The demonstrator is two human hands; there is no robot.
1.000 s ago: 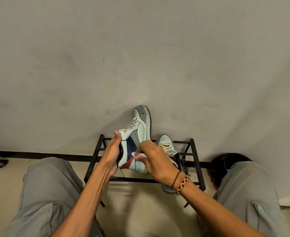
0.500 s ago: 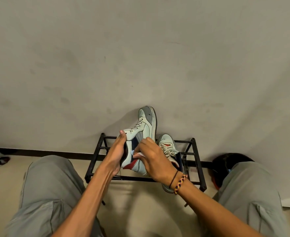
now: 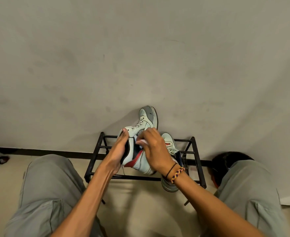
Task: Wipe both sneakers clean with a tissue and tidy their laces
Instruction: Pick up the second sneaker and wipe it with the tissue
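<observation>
Held sneaker: we are gripping the pale high-top sneaker with our left hand, fingers curled around its padded collar, its grey rubber toe pointing up toward the wall.
Tissue: we are pinching a crumpled white tissue in our right hand, pressing it against the smooth navy and red side panel.
Second sneaker: we are leaving it lying on the thin black metal rack, just beside the held one.
Laces: we are seeing one pale lace dangling below.
Wrist: we are wearing a braided bracelet.
</observation>
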